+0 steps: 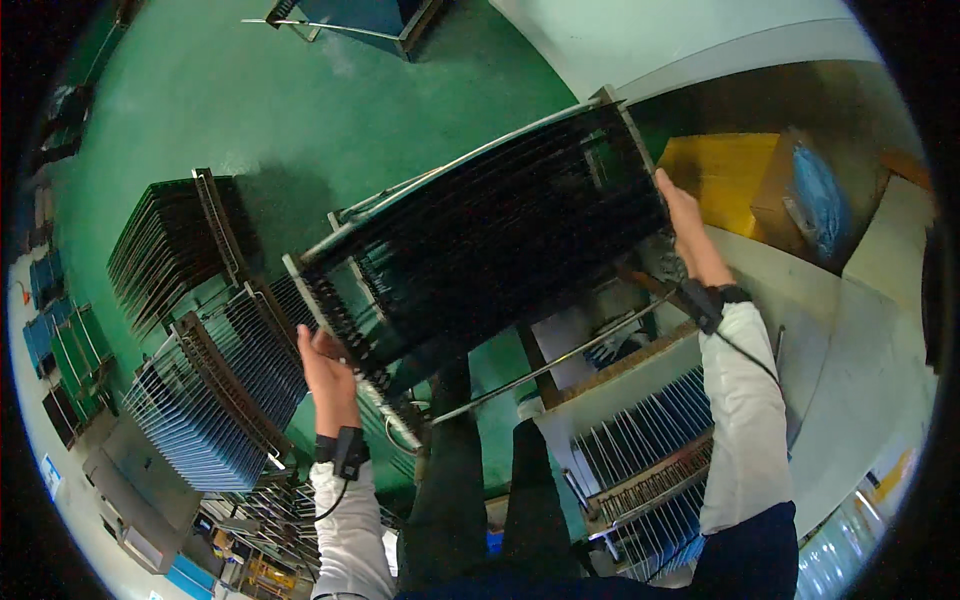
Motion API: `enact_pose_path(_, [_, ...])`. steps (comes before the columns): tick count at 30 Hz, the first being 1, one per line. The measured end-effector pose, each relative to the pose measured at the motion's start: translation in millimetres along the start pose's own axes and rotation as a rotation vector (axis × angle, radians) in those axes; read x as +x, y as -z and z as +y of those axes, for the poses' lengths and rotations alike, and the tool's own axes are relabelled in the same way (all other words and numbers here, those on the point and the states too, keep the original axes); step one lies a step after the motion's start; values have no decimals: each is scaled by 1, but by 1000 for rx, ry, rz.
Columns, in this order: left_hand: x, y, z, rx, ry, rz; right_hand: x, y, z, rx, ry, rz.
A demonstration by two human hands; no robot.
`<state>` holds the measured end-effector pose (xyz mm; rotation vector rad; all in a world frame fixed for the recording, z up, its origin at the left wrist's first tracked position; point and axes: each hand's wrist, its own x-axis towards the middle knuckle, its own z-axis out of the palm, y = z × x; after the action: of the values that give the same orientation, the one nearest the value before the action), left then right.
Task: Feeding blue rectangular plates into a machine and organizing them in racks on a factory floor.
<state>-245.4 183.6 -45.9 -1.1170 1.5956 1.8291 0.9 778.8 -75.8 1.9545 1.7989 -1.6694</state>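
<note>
We find the rack [637, 140], loaded w/ dark panels [500, 240], at ctr of frame, slanting from lower L to upper R. L hand [330, 382] holds its lower-L end; R hand [693, 225] holds its upper-R end. Fingers are closed on the end frames; R fingertips are partly hidden, so we can't confirm their full wrap.

Risks, as we judge them:

1. Drop. Cause: support at two ends only; a slip at either would swing the load.
2. Panel loss. Cause: excess tilt; we can't tell how firmly panels seat.
3. Knock. Cause: turning L, toward dark rack [218, 225] & blue rack [228, 390] at mid-L, or R, toward yellow box [720, 175] at upper R.
4. Snag. Cause: loose cable [745, 352] at R wrist, mid-R, catching an edge.
5. Trip. Cause: load hides part of floor [420, 115] fwd of legs [448, 470], lower ctr.
</note>
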Motion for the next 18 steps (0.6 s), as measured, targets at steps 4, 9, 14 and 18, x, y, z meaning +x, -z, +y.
enact_pose_path(4, [1,10,52,102,-96,28,-86,-25,-15,246,-120,-208])
enact_pose_path(9, [13,23,48,158,-87,-43,-96,-7,25,170,-120,-99])
enact_pose_path(14, [12,16,22,29,-79,-96,-91,-3,28,108,-71,-66])
enact_pose_path(18, [21,2,-13,108,-150,-78,-79,-15,32,99,-93,-13])
